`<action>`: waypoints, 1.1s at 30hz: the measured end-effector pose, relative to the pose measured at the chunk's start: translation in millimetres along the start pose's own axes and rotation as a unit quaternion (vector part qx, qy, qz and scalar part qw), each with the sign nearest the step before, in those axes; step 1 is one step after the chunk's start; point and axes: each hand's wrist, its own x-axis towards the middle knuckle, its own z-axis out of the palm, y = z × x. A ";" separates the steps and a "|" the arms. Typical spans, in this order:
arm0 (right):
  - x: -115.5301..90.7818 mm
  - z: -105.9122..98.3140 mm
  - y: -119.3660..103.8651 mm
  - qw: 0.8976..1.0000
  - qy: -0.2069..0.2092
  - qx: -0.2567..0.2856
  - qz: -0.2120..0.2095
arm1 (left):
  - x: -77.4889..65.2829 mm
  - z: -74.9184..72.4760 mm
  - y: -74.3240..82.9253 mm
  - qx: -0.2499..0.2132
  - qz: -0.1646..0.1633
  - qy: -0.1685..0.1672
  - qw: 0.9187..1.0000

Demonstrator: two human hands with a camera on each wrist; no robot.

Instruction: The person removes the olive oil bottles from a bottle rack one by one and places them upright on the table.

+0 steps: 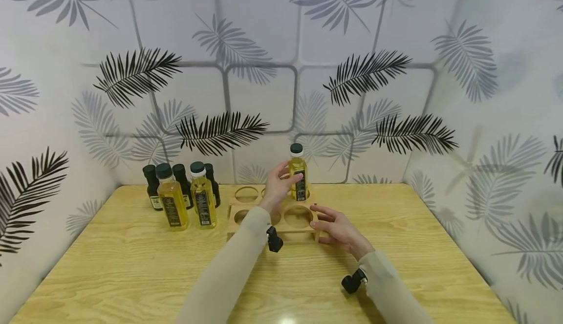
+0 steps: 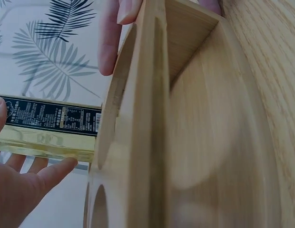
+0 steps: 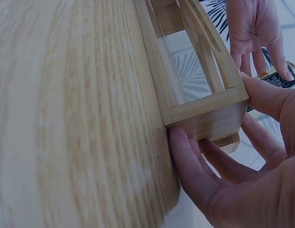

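My left hand holds a clear bottle of yellow oil with a dark green cap and black label. Upright, the bottle overlaps the back right hole of the wooden bottle rack. In the left wrist view, the bottle's label runs down to the rack's upper board, and my thumb and fingers lie about the bottle. My right hand grips the rack's right end. The right wrist view shows fingers against the end panel and another digit over its upper corner.
Left of the rack stand two more yellow oil bottles, one at the left and one nearer the rack. Several small dark bottles with green caps stand behind them. A patterned wall rises behind the wooden table.
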 end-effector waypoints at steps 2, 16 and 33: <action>0.0 -0.9 0.4 1.000 -0.002 0.000 0.000 | -1.3 0.3 3.3 -0.003 0.010 0.005 1.000; -2.7 -2.4 -1.7 1.000 -0.010 -0.005 0.000 | -11.1 -3.8 22.9 -0.042 0.043 0.032 0.998; 0.2 -2.3 0.7 1.000 -0.008 -0.014 0.003 | -26.4 -33.7 36.6 -0.027 0.081 0.027 0.996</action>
